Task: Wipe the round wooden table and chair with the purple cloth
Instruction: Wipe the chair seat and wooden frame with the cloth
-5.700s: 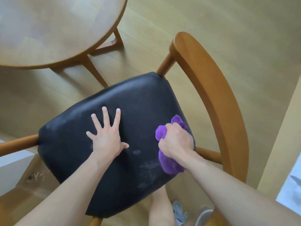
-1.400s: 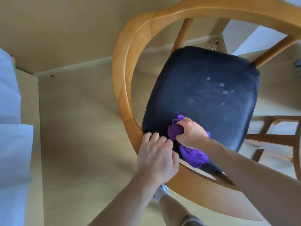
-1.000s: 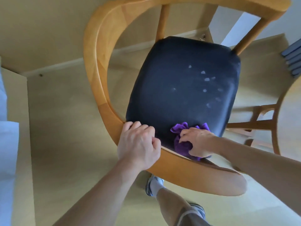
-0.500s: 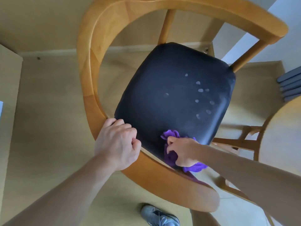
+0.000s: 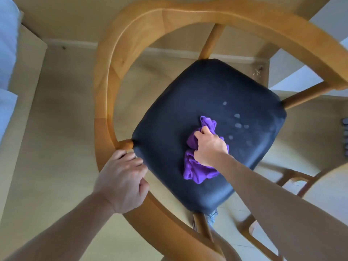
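On the dark chair seat, the right hand [image 5: 210, 147] bunches the purple cloth [image 5: 197, 167] in curled fingers.

Under that grip the cloth lies crumpled against the black seat cushion [image 5: 197, 95], near its middle, with one fold poking out past the knuckles and a larger wad trailing back beside the wrist. Just beyond the cloth, a few pale smudges [image 5: 237, 120] dot the cushion. The left hand [image 5: 122, 182] curls round the curved wooden rail [image 5: 105, 102] of the chair at the seat's near-left corner, fingers wrapped over the rail's inner edge. Around the seat the rail sweeps in a wide arc, joined to it by slim wooden spindles. Below lies a pale wooden floor [image 5: 56, 129].
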